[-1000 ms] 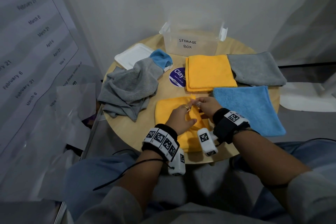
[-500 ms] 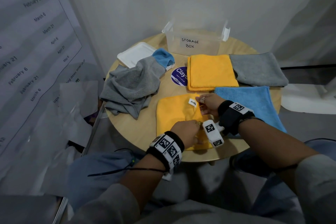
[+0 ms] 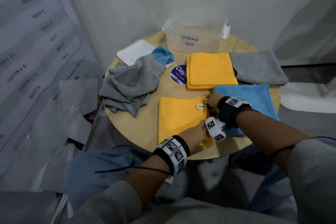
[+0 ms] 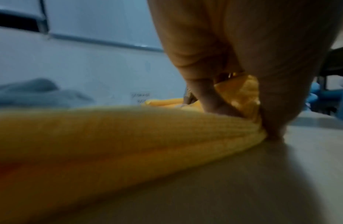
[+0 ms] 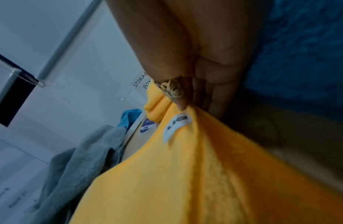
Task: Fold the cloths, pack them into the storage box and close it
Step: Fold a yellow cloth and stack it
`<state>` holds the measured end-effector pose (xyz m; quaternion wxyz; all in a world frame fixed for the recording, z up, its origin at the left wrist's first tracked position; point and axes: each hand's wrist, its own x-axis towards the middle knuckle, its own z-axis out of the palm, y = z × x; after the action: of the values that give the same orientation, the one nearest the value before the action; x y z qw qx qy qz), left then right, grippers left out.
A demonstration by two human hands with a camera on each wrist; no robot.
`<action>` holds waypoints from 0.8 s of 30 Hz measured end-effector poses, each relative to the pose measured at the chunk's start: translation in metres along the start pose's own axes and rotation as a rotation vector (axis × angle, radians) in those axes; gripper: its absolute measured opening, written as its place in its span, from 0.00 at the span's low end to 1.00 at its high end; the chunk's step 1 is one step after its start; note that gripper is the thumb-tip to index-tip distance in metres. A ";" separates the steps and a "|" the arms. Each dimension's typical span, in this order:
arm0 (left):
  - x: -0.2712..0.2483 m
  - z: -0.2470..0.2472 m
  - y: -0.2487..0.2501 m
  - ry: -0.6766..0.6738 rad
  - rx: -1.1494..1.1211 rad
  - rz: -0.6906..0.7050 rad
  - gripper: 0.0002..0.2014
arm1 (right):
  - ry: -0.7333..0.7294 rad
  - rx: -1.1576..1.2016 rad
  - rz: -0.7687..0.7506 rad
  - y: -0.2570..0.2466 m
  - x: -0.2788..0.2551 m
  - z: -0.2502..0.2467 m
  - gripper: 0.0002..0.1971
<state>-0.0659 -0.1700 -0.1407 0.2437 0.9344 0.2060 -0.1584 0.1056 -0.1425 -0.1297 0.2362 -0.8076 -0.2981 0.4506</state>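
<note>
A yellow cloth [image 3: 179, 116] with a white tag lies near the round table's front edge. My right hand [image 3: 211, 100] pinches its far right corner [image 5: 172, 115], and my left hand [image 3: 195, 134] pinches its near right corner [image 4: 249, 121]. Behind it lie a folded yellow cloth [image 3: 211, 70], a folded grey cloth [image 3: 258, 68] and a blue cloth [image 3: 252, 98] under my right wrist. A crumpled grey cloth [image 3: 131, 85] and a blue one [image 3: 162, 56] sit at the left. The clear storage box [image 3: 194, 40] stands open at the back.
The white lid [image 3: 134, 52] lies at the back left, partly under the crumpled cloths. A round purple sticker [image 3: 179, 74] is on the wooden table [image 3: 145, 129]. Walls stand close behind and to the left.
My hands moved apart along the yellow cloth's right edge, the left toward me, the right away. The cloth now lies spread flatter and wider, with its white tag showing.
</note>
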 end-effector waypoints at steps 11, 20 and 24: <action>-0.029 0.013 -0.063 0.104 -0.002 -0.252 0.26 | 0.065 -0.466 -0.456 0.005 -0.063 0.026 0.27; -0.032 0.040 -0.066 0.093 -0.007 -0.415 0.36 | -0.222 -0.924 -0.264 0.083 -0.072 0.058 0.34; -0.044 0.029 -0.072 0.152 -0.160 -0.375 0.45 | -0.064 -0.555 -0.191 0.079 -0.087 0.054 0.34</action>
<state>-0.1427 -0.1412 -0.1757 0.2672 0.8666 0.4060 -0.1130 0.0442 -0.2530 -0.1562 0.0381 -0.7950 -0.4920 0.3526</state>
